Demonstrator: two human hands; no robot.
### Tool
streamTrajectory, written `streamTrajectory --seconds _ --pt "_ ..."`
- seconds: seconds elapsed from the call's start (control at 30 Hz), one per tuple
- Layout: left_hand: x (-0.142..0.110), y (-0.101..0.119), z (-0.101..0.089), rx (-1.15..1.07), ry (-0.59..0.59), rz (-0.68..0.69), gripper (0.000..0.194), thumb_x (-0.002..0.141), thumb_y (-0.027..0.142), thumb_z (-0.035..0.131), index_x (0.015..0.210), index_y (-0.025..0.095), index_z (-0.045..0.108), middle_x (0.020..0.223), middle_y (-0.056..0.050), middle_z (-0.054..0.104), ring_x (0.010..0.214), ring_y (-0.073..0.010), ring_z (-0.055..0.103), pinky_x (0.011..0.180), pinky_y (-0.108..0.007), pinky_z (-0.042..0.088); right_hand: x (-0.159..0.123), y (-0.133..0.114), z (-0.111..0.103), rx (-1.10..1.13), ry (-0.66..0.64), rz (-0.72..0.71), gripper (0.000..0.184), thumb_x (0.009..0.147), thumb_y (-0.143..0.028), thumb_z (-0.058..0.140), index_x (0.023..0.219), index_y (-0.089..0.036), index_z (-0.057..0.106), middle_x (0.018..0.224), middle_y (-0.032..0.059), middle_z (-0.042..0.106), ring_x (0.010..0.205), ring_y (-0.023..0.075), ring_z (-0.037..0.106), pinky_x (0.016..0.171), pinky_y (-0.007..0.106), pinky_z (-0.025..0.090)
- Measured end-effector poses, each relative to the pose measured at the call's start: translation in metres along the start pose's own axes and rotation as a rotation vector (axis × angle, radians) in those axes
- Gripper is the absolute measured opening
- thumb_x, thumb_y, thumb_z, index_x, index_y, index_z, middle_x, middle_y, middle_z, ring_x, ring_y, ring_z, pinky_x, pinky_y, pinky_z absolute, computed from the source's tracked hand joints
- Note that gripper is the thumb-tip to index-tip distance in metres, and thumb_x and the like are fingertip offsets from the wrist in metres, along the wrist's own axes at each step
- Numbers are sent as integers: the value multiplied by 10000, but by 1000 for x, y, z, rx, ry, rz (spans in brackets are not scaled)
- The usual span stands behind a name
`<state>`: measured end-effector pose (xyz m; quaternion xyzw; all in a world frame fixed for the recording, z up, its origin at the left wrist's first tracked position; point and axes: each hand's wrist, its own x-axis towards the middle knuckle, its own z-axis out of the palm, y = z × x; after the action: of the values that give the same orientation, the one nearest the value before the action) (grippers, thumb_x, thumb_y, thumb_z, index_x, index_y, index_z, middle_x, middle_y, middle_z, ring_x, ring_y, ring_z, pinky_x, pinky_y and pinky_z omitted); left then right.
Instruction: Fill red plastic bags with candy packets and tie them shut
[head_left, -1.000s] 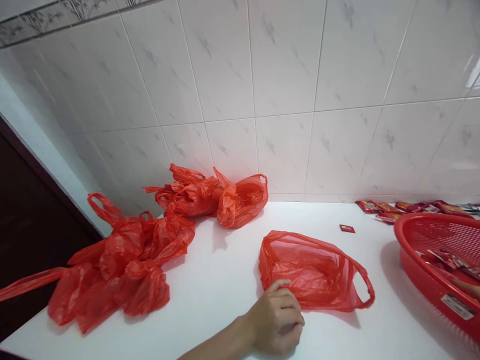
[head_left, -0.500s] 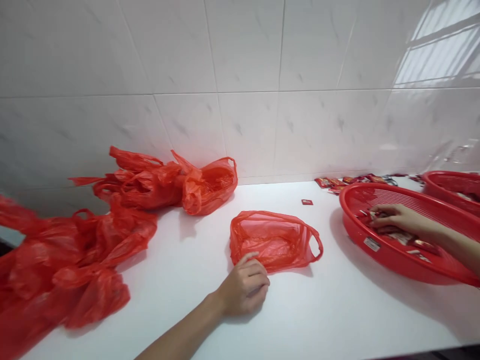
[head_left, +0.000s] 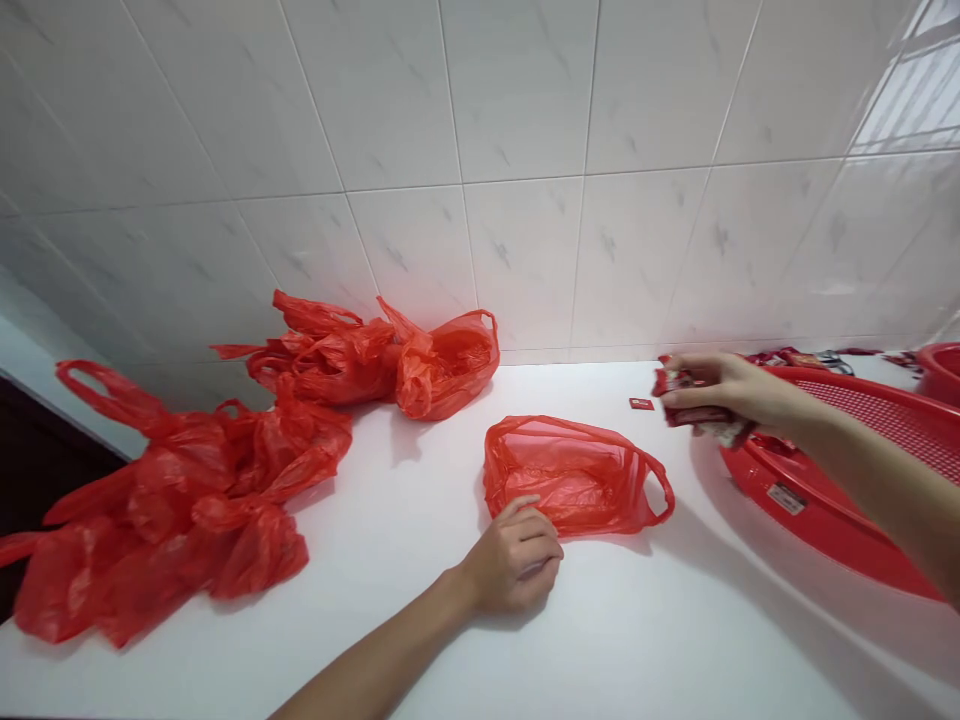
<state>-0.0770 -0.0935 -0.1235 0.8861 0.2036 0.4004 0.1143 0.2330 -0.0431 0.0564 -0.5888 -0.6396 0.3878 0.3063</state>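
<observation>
My left hand is at the near edge of an open red plastic bag, fingers curled against its rim and one fingertip over the edge. The bag stands with its mouth facing up and a loop handle at its right end; nothing but crumpled plastic shows inside. My right hand is raised between the bag and a red basket, closed on a bunch of small red-and-white packets. More packets lie in the basket, partly hidden by my right forearm. One small red packet lies on the table near my right hand.
Knotted red plastic bags are heaped on the left of the white table. Behind them, more red bags lean near the tiled wall. Loose packets lie along the wall, and a second red basket is at the right edge.
My right hand has come up out of the basket and moved left, carrying packets. My left hand stays at the bag's near edge. The view has turned slightly left.
</observation>
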Motion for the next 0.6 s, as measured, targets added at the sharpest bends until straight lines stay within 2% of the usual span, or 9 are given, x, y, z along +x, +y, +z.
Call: streamTrajectory --seconds 0.03,0.1,0.17,0.2,0.27,0.33,0.43,0.5,0.6 --pt "0 0 0 7 8 10 131 863 122 542 816 185 647 787 -21 710 778 -146 653 1022 -415 450 7 -6 17 -5 -136 10 400 659 -512 790 812 -205 583 669 41 672 499 149 578 386 222 397" --pt "2 0 -1 18 17 26 124 863 120 548 823 183 647 790 -23 713 789 -151 658 1000 -411 462 22 -13 51 -108 -278 -44 370 677 -468 790 853 -202 603 673 17 664 502 150 582 413 237 431" --pt "3 0 -3 17 18 35 118 866 121 552 833 181 649 788 -25 714 805 -157 663 1001 -414 467 36 -13 80 -280 -311 -143 308 677 -360 799 892 -193 655 713 18 680 583 181 635 490 266 491" --pt "3 0 -4 14 20 40 119 867 122 552 835 180 651 785 -26 713 808 -159 664 1003 -415 470 43 -11 91 -354 -304 -206 267 677 -293 794 893 -186 679 778 35 704 684 204 674 563 274 523" --pt "4 -1 -5 6 16 44 125 871 122 549 836 180 653 780 -27 712 803 -160 660 990 -408 484 51 -9 106 -432 -299 -286 240 697 -192 751 933 -168 711 934 76 734 862 236 705 689 288 552" --pt "4 -1 -6 2 1 34 133 875 122 544 835 181 657 780 -28 712 792 -159 654 974 -402 498 53 -8 112 -442 -332 -326 267 746 -148 690 1011 -157 719 1056 103 736 966 243 702 775 303 557" --pt "3 -2 -5 -3 -16 7 145 880 124 540 826 181 663 778 -30 709 779 -161 644 940 -394 517 47 -6 112 -450 -395 -384 293 815 -174 640 1098 -163 714 1130 103 734 1013 245 691 825 326 547" --pt "3 -2 -6 1 -25 -27 151 878 121 538 846 180 673 791 -38 709 794 -172 643 903 -387 530 39 -5 110 -493 -420 -428 289 841 -209 624 1112 -178 719 1135 93 735 1005 251 687 802 330 535" --pt "3 0 -9 33 -50 -128 194 867 119 546 987 174 687 923 -72 713 866 -198 651 826 -368 549 24 -3 98 -544 -444 -474 267 860 -222 583 1078 -194 734 1072 76 745 928 239 688 741 321 515"
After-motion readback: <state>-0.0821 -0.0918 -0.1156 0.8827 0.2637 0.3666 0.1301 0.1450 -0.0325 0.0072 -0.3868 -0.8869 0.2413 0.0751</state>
